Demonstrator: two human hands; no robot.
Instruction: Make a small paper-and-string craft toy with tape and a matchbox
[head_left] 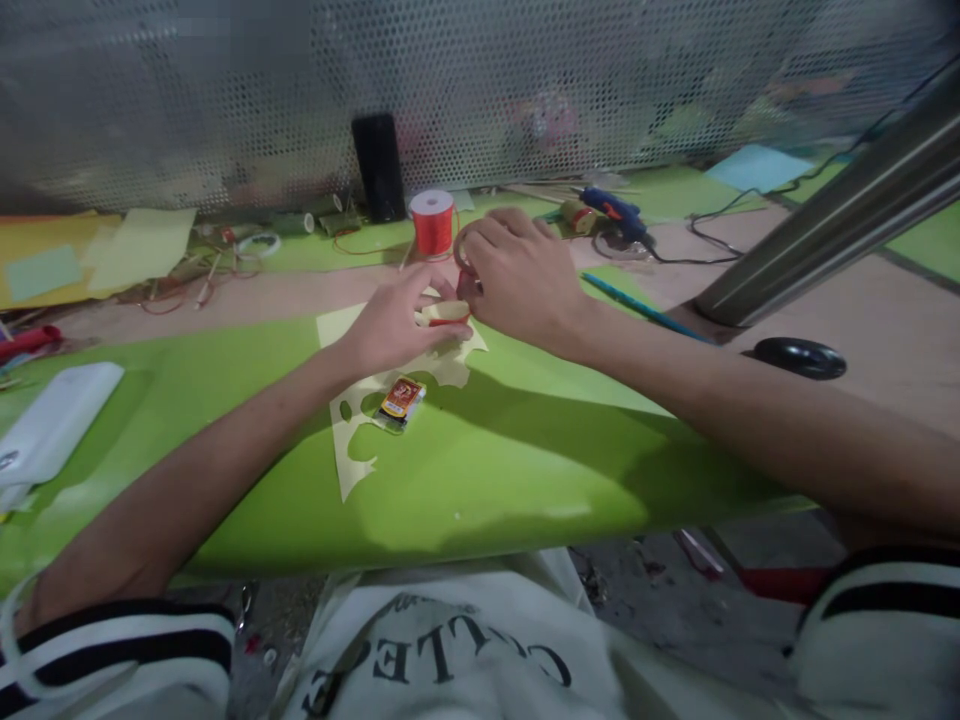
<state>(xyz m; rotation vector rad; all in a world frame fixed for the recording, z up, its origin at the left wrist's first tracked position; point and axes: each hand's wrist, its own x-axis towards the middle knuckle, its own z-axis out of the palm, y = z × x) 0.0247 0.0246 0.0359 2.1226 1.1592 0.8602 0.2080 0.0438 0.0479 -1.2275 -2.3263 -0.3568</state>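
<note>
My left hand (pixel 405 318) is closed, its thumb and fingers pinching a small curved cream piece with a red edge (pixel 446 314). Right against it, my right hand (pixel 521 270) is bent with its fingers curled, and a bit of red shows under the fingertips. A brownish loop (pixel 463 246) shows beside those fingers; what the right hand grips is mostly hidden. Below the hands a pale yellow sheet with cut-out holes (pixel 352 465) lies on the green table covering (pixel 525 460). On the sheet's edge rests a small red and yellow packet (pixel 401 402).
Behind the hands stand a spool of red thread (pixel 433 228) and a black phone (pixel 379 165). A blue glue gun (pixel 615 212), a teal pencil (pixel 645 305), a black mouse-shaped object (pixel 800 357) and a metal post (pixel 832 200) are rightward. A white device (pixel 60 425) lies left.
</note>
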